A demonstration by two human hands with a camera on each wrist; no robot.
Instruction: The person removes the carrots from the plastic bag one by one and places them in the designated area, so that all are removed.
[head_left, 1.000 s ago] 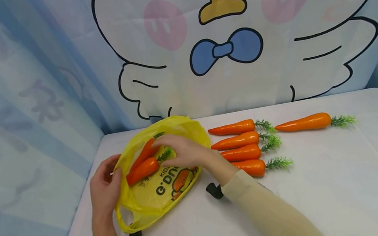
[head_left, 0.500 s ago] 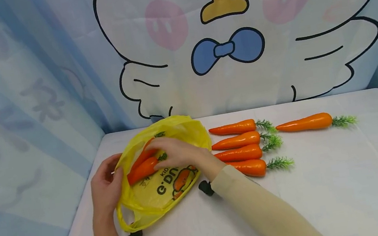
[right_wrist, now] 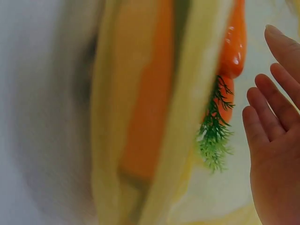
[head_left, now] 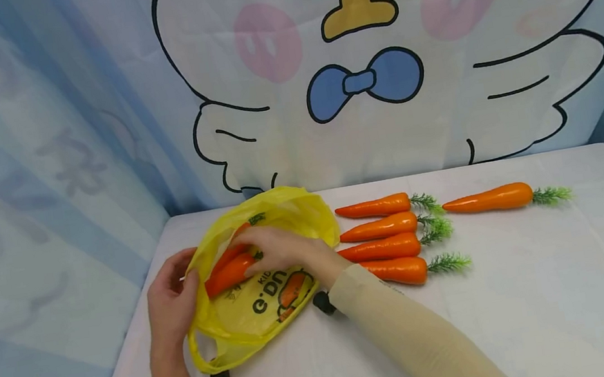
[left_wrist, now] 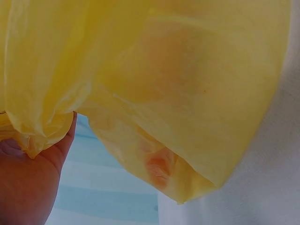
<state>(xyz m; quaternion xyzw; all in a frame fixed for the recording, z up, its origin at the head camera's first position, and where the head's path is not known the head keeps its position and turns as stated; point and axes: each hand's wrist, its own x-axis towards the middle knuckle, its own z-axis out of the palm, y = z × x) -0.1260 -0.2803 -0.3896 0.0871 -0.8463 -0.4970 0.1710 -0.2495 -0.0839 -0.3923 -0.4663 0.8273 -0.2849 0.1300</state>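
A yellow plastic bag [head_left: 305,211] lies with its mouth spread on the left of the table. My left hand [head_left: 169,299] grips the bag's left rim; in the left wrist view, yellow film covers part of that hand [left_wrist: 28,187]. Inside the bag lie two orange toy carrots, the nearer carrot [head_left: 227,276] partly in front of the farther carrot [head_left: 229,253]. My right hand [head_left: 281,247] reaches into the bag over their leafy ends. In the right wrist view its fingers [right_wrist: 272,101] are nearly straight, beside a carrot [right_wrist: 233,51] and green leaves [right_wrist: 215,136].
Right of the bag, several carrots [head_left: 381,227] lie in a stacked row, leaves to the right. One more carrot [head_left: 491,199] lies farther right. A white cloth covers the table [head_left: 531,310]. A cartoon-printed curtain [head_left: 377,144] hangs behind it.
My right hand has moved slightly left and deeper into the bag, over the carrots' leafy ends. My left hand stays at the rim.
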